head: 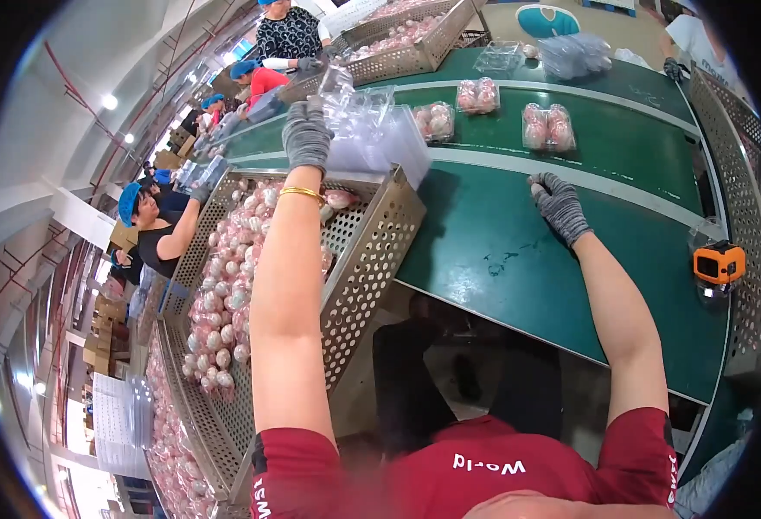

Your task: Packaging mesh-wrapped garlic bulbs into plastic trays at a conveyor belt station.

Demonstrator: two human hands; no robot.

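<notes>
My left hand point(307, 137), in a grey knitted glove, reaches up to the near side of a stack of clear plastic clamshell packs point(380, 139). Its fingertips meet the clear plastic; whether they grip a pack cannot be made out. Below that forearm, a perforated metal tray point(371, 279) holds many white, egg-shaped items point(231, 279) in pinkish clear wrap. My right hand point(559, 204), also gloved, rests with curled fingers at the edge of the green worktop point(484, 259), nothing visible in it. Beyond it, filled clear packs point(548, 127) point(478, 96) point(434, 121) sit on a green belt point(620, 136).
More clear packs point(574, 55) lie on the far ledge. An orange action camera point(718, 263) stands at right beside another perforated tray point(744, 214). Co-workers in blue caps point(153, 220) point(290, 32) work along the left and far side. A person's gloved hand point(673, 69) is at upper right.
</notes>
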